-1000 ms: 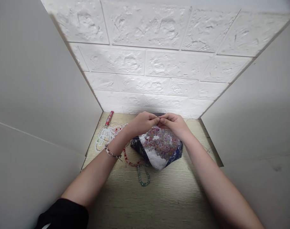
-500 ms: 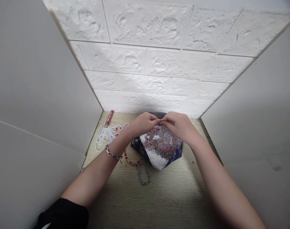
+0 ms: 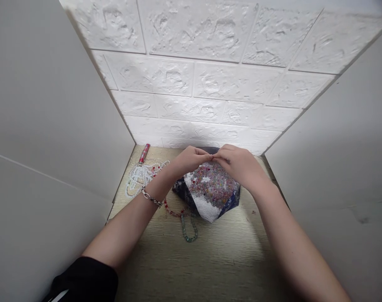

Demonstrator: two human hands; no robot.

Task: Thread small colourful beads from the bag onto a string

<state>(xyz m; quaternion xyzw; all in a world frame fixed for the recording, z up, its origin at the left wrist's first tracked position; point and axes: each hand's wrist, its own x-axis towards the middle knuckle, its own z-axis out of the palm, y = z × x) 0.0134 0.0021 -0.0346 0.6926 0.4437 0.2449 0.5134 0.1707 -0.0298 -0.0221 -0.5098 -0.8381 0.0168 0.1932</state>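
Both hands meet fingertip to fingertip above a silvery-lined bag [image 3: 206, 209] that lies spread on the table. Loose small beads [image 3: 214, 182] in pink, clear, red and yellow cover its lining. My left hand [image 3: 192, 160] pinches with thumb and forefinger; whatever lies between them is too small to make out. My right hand [image 3: 237, 163] is likewise closed in a pinch, touching the left fingertips. Strings of white and clear beads [image 3: 137, 178] lie left of the bag. A red bead string [image 3: 173, 212] runs beside the bag, and a green bead loop [image 3: 190, 235] lies at its front.
A small red tube [image 3: 144, 154] lies at the back left of the wooden table [image 3: 209, 260]. A white brick-patterned wall [image 3: 193, 79] closes off the back. Grey panels stand at the left [image 3: 52, 126] and right [image 3: 341, 159].
My hands stay pinched together over the beads, with only slight shifts of the fingers and wrists. The bag and bead strings lie as before; the view has tilted a little.
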